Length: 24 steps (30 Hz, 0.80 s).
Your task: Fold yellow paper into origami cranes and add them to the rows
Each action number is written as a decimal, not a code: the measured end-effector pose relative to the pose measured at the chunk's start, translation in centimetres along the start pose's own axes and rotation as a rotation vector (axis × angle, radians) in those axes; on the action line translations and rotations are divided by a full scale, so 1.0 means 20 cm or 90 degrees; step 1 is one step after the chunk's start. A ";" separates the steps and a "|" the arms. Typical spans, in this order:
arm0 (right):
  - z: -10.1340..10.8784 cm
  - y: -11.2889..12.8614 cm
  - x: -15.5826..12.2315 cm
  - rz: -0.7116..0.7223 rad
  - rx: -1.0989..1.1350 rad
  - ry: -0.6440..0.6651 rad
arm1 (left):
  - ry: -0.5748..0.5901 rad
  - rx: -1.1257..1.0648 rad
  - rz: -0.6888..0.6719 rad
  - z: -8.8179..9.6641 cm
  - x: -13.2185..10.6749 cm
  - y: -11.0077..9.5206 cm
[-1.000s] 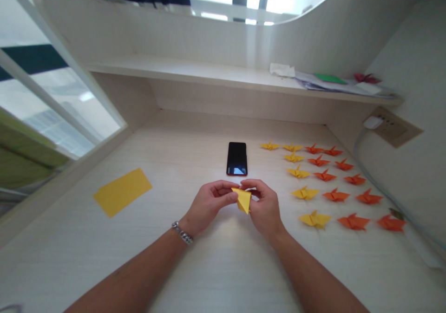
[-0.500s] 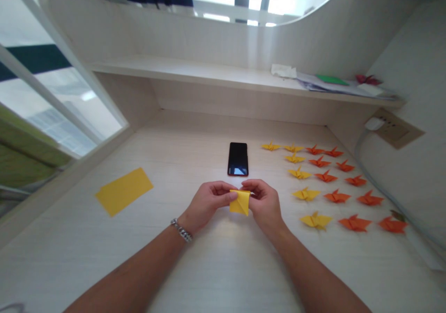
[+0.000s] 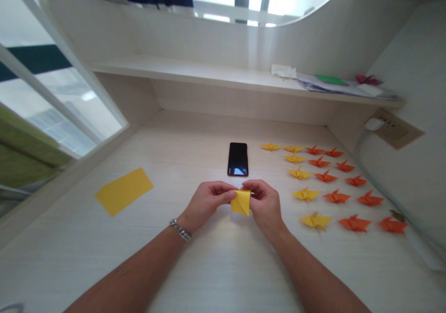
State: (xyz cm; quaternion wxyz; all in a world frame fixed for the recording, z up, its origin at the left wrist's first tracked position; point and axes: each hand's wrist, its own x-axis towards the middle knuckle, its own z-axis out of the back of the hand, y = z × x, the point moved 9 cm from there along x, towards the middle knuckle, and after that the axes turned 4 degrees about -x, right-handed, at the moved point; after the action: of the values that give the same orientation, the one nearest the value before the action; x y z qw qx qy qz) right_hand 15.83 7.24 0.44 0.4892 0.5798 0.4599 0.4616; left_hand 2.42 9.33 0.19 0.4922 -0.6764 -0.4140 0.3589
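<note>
A small folded square of yellow origami paper [image 3: 240, 204] is held up between my two hands, with a diagonal crease showing on its face. My left hand [image 3: 209, 202] pinches its upper left corner, thumb in front and fingers behind. On the other side, my right hand [image 3: 266, 204] grips the right edge, its fingertips partly hidden behind the paper. A chain bracelet [image 3: 180, 230] circles my left wrist. Just beyond my fingers lies a black phone [image 3: 238, 159], flat on the desk.
To the right stand rows of folded paper cranes, yellow ones [image 3: 305, 194] and orange ones [image 3: 336, 196]. Yellow paper sheets [image 3: 124, 191] lie at the left. A cable [image 3: 369, 176] runs from the wall socket [image 3: 397, 128] along the right side. Papers [image 3: 331, 86] rest on the shelf [image 3: 209, 77].
The folded paper has shifted very slightly to the right in my fingers. Both hands keep nearly the same place and grip.
</note>
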 end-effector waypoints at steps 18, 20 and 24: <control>-0.01 0.15 -0.05 0.139 -0.152 0.007 | -0.011 -0.197 -0.031 0.04 0.02 0.00; 0.00 0.14 -0.04 0.137 -0.161 0.007 | -0.016 -0.177 -0.043 0.04 0.02 -0.01; -0.01 0.10 -0.02 0.093 -0.049 0.029 | -0.053 -0.176 -0.055 0.06 0.02 -0.01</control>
State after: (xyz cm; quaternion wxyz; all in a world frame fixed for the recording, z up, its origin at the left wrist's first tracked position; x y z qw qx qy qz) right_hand 15.65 6.61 2.44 0.4654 0.5818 0.4096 0.5264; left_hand 1.47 10.14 0.12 0.3919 -0.7036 -0.5084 0.3048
